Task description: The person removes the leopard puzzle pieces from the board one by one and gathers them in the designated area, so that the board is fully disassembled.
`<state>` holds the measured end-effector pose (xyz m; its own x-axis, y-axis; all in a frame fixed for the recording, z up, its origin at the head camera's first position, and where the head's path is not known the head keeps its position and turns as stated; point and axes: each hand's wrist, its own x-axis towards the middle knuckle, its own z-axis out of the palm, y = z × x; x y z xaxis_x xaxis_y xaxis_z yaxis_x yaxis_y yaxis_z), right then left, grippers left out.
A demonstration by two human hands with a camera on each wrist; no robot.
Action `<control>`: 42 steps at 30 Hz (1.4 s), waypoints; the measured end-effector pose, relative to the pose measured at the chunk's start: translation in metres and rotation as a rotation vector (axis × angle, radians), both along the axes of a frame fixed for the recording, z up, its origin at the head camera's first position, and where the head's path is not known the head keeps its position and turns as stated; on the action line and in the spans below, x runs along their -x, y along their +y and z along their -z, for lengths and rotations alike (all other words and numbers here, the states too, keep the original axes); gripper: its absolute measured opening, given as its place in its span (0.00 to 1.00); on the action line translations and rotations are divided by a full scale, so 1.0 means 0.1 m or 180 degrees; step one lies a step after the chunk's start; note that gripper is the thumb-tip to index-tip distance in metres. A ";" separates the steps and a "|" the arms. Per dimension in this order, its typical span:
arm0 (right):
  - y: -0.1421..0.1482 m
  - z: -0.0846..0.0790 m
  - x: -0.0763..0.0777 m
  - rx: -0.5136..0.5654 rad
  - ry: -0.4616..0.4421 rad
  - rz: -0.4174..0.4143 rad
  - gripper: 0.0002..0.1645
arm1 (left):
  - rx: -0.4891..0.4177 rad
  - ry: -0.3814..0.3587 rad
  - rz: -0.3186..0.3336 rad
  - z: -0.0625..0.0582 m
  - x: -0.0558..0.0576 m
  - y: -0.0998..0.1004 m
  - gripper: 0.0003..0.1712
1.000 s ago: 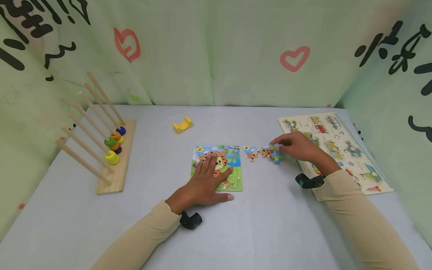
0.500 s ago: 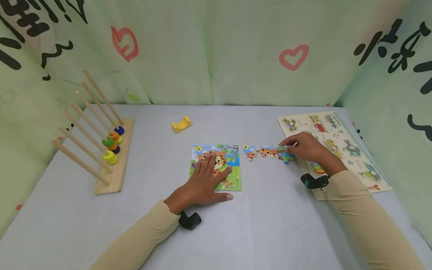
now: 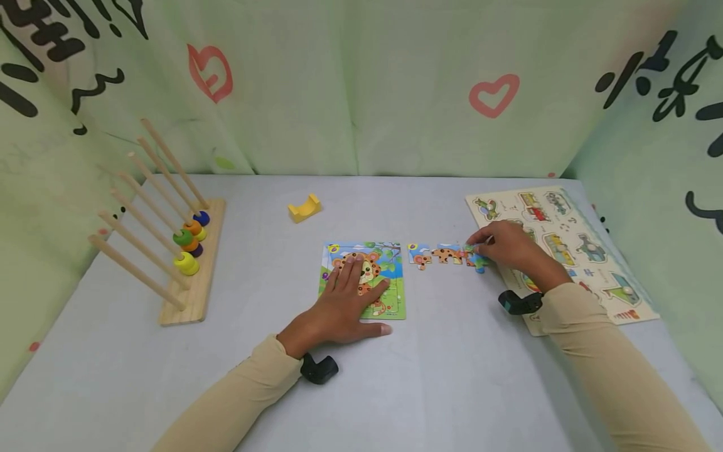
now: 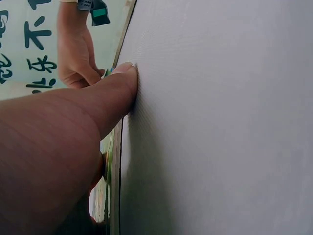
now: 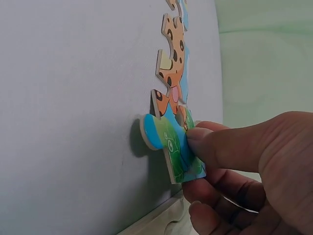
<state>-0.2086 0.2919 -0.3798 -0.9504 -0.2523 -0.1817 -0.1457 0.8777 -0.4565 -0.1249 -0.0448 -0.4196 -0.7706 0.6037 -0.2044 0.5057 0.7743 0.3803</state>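
Note:
My left hand (image 3: 339, 307) rests with spread fingers on a square jigsaw puzzle (image 3: 395, 295) showing a cartoon spotted animal; its palm and fingers cover part of the picture. In the left wrist view its thumb (image 4: 115, 88) reaches past the board's edge. To the right, my right hand (image 3: 508, 245) pinches a green and blue jigsaw piece (image 5: 171, 147) between thumb and fingers. This piece tilts up off the table and overlaps an orange piece in the right wrist view. Left of it lie a spotted orange piece (image 3: 445, 254) and a smaller piece (image 3: 420, 256) with a mouse-like face.
At the left stands a wooden peg rack (image 3: 194, 301) with several coloured beads low on its pegs. A yellow curved block (image 3: 305, 208) lies toward the back. Under and beyond the right forearm is a picture board (image 3: 612, 270). Curtains (image 3: 356, 88) close off the back and sides.
My right hand has shifted to the right with the green and blue jigsaw piece, away from the spotted orange piece. The left hand has stayed on the puzzle.

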 end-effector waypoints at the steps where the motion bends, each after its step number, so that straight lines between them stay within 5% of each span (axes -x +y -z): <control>1: 0.00 0.00 0.00 -0.0002 -0.0007 0.0020 0.12 | 0.0006 -0.0001 -0.0002 0.00 0.00 0.00 0.48; 29: 0.02 0.08 -0.03 0.0004 0.0208 -0.0055 0.12 | 0.0007 0.0010 -0.0016 0.02 0.00 0.00 0.47; 42: -0.06 0.07 -0.03 -0.0024 0.0118 0.0139 0.11 | -0.0023 -0.0039 -0.0020 0.01 0.00 0.00 0.47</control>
